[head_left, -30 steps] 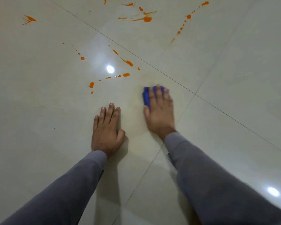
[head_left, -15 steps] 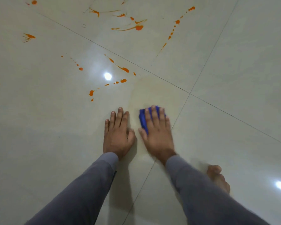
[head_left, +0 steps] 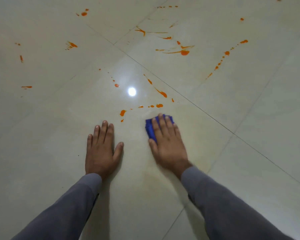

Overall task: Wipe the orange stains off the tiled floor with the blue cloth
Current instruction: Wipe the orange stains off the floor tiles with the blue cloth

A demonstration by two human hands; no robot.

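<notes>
**Cloth down, nearest spots just ahead**

Right hand (head_left: 168, 144) lies flat over the blue cloth (head_left: 150, 129), fingers straight and close together, pressing it to the tiled floor (head_left: 249, 170). Cloth is bunched small; only its left edge and a corner past the fingertips show. Left hand (head_left: 101, 153) is planted palm down at 9 o'clock of the cloth, fingers together, thumb spread, holding nothing. It looks to be a prop for body weight.

Orange stains: nearest cluster (head_left: 158, 105) sits at 12 o'clock of the cloth, just beyond the fingertips, a row of small drops. A bigger drop (head_left: 122, 112) at 10 o'clock, between the two hands and a little ahead. A long streak (head_left: 161, 93) further out at 12. Heavy splashes (head_left: 184, 52) well beyond the grout line (head_left: 197, 104), towards 1 o'clock. Scattered marks far off at 10 and 11.

A faint yellowish haze shows on the tile around and behind the right hand; probably smeared residue.

Judgement on doing the stroke well:
- Push the cloth straight to 12, over the row of drops, with steady palm pressure.
- Then sweep to 10 for the bigger drop.
- Turn to a clean face of the cloth, or the haze will likely spread.
- Keep the left hand off wet patches.
- Most of the job looks undone.
</notes>
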